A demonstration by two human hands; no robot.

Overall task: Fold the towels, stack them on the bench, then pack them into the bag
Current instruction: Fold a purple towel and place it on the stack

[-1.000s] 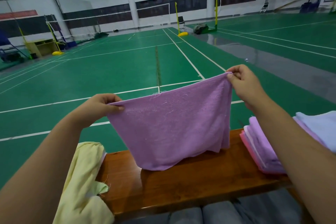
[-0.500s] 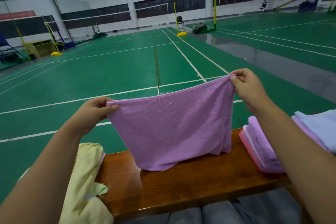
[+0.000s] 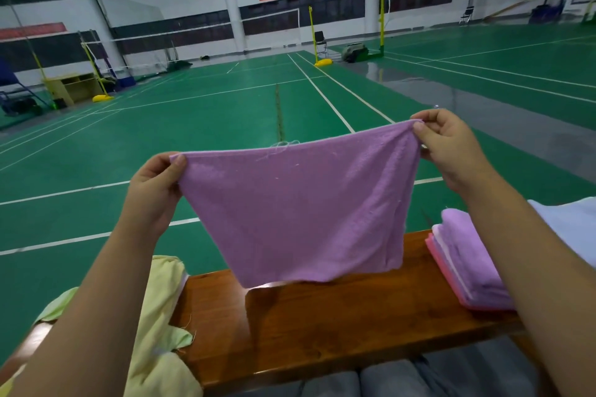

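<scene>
I hold a purple towel (image 3: 300,209) stretched in the air above the wooden bench (image 3: 338,325). My left hand (image 3: 154,190) pinches its top left corner and my right hand (image 3: 451,148) pinches its top right corner. The towel's lower edge hangs just above the bench top. A stack of folded purple, white and pink towels (image 3: 467,264) lies on the bench at the right, partly behind my right forearm. A crumpled yellow towel (image 3: 161,332) lies over the bench's left end. No bag is in view.
A pale blue cloth (image 3: 574,226) lies at the far right behind my right arm. My grey-trousered knees (image 3: 371,380) are at the bottom edge. Beyond the bench stretches a green court floor (image 3: 225,126) with white lines, net posts and a chair far off.
Both hands have lifted the purple towel, so its lower edge has come off the bench top. The left hand has moved inward toward the right, and the towel sags a little between the hands.
</scene>
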